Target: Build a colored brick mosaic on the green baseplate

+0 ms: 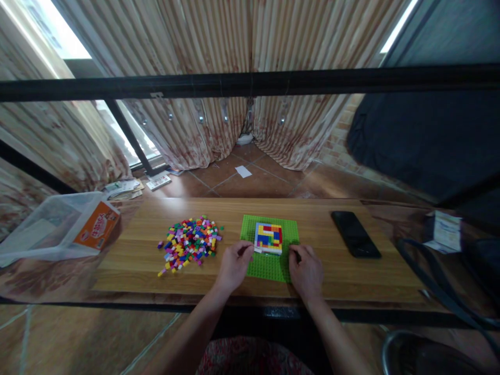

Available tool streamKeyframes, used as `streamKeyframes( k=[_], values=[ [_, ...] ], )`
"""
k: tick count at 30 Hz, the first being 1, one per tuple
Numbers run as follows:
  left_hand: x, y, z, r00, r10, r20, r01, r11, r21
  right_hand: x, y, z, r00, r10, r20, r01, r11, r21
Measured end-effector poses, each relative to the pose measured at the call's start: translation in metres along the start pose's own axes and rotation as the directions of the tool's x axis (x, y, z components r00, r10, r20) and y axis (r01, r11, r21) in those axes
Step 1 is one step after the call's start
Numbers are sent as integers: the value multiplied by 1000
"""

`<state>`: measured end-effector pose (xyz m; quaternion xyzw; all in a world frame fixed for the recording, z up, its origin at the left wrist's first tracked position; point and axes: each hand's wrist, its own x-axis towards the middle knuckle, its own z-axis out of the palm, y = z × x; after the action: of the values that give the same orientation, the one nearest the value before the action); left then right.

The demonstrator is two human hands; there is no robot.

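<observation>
A green studded baseplate lies on the wooden board, bearing a square build of toy bricks in blue, red, yellow and white. My left hand is at the plate's left side, thumb and fingers pinched on a small white brick by the build's near left corner. Whether that brick touches the build I cannot tell. Over the plate's right edge, my right hand is closed with curled fingers; what they hold, if anything, is hidden.
Left of the plate is a pile of loose coloured bricks. A black phone lies on the right of the wooden board. A clear plastic bin with an orange label stands at the far left, and a dark strap trails at the right.
</observation>
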<state>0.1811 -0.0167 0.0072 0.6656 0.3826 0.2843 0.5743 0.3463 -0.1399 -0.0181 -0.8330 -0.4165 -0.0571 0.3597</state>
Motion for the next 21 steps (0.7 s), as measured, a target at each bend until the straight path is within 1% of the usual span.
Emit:
streamKeyframes(
  k=[5, 8, 14, 21],
  values=[
    [12, -4, 1, 1000, 14, -20, -14, 1000, -9, 0, 0, 0, 1000, -1, -12, 1, 1000, 13],
    [13, -3, 3, 999, 34, -37, -34, 999, 5, 0, 2, 1, 1000, -8, -11, 8, 1000, 16],
    [9, 5, 13, 984, 33, -177, -33, 999, 4, 0, 2, 2, 1000, -15, -19, 15, 1000, 12],
    [8, 3, 17, 971, 41, -237, -44, 999, -9, 0, 1, 1, 1000, -9, -22, 9, 1000, 26]
  ],
)
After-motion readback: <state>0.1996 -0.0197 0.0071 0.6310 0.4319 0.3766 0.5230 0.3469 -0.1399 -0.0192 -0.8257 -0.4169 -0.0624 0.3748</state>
